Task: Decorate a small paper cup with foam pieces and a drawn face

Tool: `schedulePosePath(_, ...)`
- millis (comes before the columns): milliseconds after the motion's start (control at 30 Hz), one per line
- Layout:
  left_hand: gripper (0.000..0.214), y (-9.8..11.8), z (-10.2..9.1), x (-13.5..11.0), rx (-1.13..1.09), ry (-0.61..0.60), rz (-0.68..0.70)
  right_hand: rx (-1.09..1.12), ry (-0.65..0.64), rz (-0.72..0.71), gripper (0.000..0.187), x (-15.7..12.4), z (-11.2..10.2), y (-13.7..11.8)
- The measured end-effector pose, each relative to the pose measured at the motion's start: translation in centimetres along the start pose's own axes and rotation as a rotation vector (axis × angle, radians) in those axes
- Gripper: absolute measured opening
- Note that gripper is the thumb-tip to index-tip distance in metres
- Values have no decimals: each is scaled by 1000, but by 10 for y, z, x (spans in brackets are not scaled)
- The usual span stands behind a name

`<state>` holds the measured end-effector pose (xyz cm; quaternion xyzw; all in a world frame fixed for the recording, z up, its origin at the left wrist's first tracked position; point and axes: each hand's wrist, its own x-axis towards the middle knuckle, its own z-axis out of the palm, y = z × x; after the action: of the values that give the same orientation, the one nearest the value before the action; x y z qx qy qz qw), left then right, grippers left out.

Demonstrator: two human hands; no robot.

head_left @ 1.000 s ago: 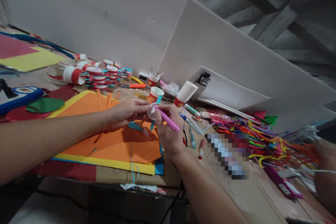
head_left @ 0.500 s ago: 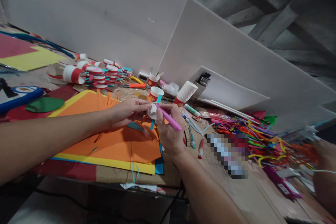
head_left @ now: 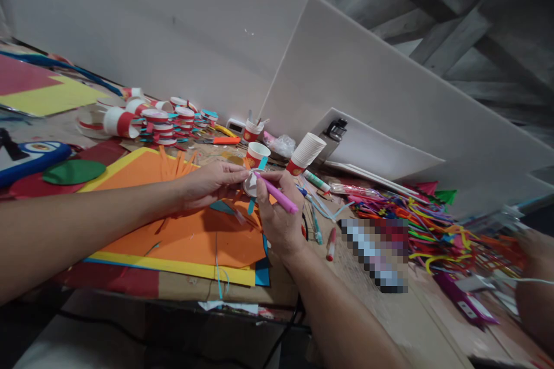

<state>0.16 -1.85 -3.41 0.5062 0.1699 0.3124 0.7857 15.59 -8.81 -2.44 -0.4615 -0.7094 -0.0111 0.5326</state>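
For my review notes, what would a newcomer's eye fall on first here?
Probably the pink marker in the right hand, pointed at the white disc that the left hand holds. Next, perhaps, the orange paper below the hands, then the tangle of colourful strips off to the right.

The left hand [head_left: 212, 184] pinched a small white disc [head_left: 250, 183] with blue strips [head_left: 251, 206] jutting from it, above an orange sheet [head_left: 190, 242] near the front edge of the table [head_left: 281, 289]. The right hand [head_left: 281, 213] gripped a pink pen [head_left: 280, 198], tip at the disc. Toward the table's back edge stood a red-and-white cup [head_left: 258, 155] and a leaning cup stack [head_left: 309, 151]. Farther right, colourful stems [head_left: 426, 236] lay heaped near another person's hand [head_left: 535, 247].
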Motion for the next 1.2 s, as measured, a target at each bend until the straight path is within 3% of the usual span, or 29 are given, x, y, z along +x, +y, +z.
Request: schedulePosePath(1200,25,-2,-3,1,21,-30,6,22,-23,-20,8,0,0,3)
